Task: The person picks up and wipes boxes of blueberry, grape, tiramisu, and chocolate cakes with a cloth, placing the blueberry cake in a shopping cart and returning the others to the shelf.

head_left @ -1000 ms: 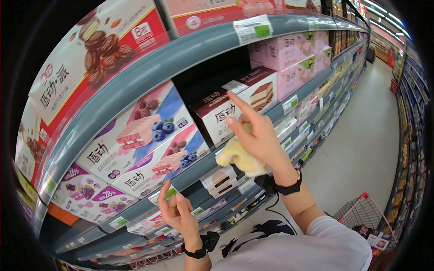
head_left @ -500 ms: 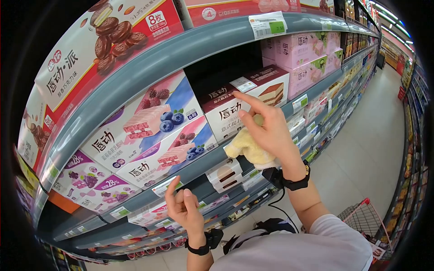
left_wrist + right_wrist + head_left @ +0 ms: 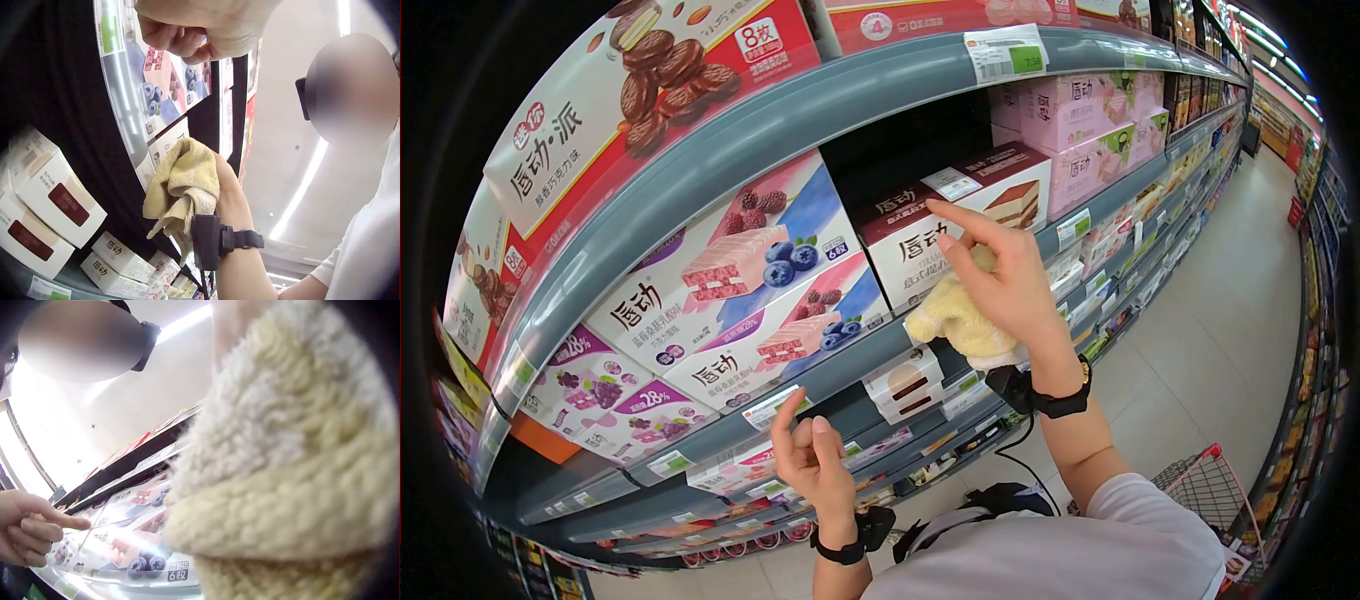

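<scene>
My right hand (image 3: pixel 1005 285) holds a crumpled yellow cloth (image 3: pixel 960 325) under its palm. The index finger of that hand stretches to the front of a brown-and-white cake box (image 3: pixel 905 265) on the shelf. Lower left, my left hand (image 3: pixel 815 460) is held before the shelf edge, index finger extended and the other fingers loosely curled, with nothing in it. Behind it stand stacked blueberry snack boxes (image 3: pixel 735 285). In the left wrist view the cloth (image 3: pixel 181 178) hangs in folds from the right hand; it fills much of the right wrist view.
Pink boxes (image 3: pixel 1080 165) are stacked right of the cake box. A curved grey shelf edge (image 3: pixel 870 85) with price tags runs above, carrying large red-and-white boxes (image 3: pixel 640 100). A wire shopping cart (image 3: pixel 1215 490) stands lower right, near the aisle floor (image 3: pixel 1200 290).
The head view has shifted, so shelf and hands appear farther right. The right index finger stays at the cake box, the cloth still in that hand; the left hand keeps its pose.
</scene>
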`<action>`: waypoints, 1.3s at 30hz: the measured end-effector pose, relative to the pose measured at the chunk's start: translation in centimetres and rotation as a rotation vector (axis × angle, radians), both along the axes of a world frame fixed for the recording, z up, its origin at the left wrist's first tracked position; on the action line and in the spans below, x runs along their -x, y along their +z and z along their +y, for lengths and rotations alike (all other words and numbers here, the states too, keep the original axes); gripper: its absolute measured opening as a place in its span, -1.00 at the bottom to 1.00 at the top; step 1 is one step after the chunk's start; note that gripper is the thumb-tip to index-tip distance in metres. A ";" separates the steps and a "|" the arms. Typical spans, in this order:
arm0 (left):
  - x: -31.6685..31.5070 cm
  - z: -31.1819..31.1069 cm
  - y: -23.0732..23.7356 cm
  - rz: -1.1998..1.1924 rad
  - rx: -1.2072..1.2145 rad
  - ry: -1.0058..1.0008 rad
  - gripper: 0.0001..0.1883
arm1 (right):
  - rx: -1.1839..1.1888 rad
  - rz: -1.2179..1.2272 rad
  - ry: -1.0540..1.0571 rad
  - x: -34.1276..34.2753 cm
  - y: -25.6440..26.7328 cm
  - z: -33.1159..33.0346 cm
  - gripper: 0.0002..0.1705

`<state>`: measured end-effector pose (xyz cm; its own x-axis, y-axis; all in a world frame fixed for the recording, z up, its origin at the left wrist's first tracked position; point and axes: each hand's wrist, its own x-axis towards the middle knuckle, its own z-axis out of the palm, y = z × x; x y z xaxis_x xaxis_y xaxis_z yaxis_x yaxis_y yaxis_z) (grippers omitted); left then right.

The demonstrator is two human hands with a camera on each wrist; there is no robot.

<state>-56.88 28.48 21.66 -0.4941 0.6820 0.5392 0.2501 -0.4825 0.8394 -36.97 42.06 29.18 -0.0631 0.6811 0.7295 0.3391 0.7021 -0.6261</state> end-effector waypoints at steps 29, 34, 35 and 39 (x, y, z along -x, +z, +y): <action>-13.1 -14.1 -15.4 0.266 0.726 -1.574 -0.80 | 0.667 0.539 -0.615 -6.9 -19.8 -42.4 -0.35; -17.1 -17.8 -15.1 0.291 0.922 -1.642 -0.77 | 0.764 0.171 -0.821 -7.4 -18.7 -48.8 -0.18; -18.5 -18.8 -15.1 0.311 0.929 -1.689 -0.77 | 0.771 0.189 -0.868 -8.1 -19.0 -50.0 -0.18; -25.1 -23.9 -15.0 0.321 0.915 -1.768 -0.78 | 0.751 0.252 -0.909 -12.4 -20.6 -55.9 -0.32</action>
<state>-31.78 4.61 6.61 0.9211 0.2856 -0.2648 0.2324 0.1426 0.9621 -24.62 -13.87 8.56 0.7471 0.6624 0.0550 0.3301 -0.2980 -0.8957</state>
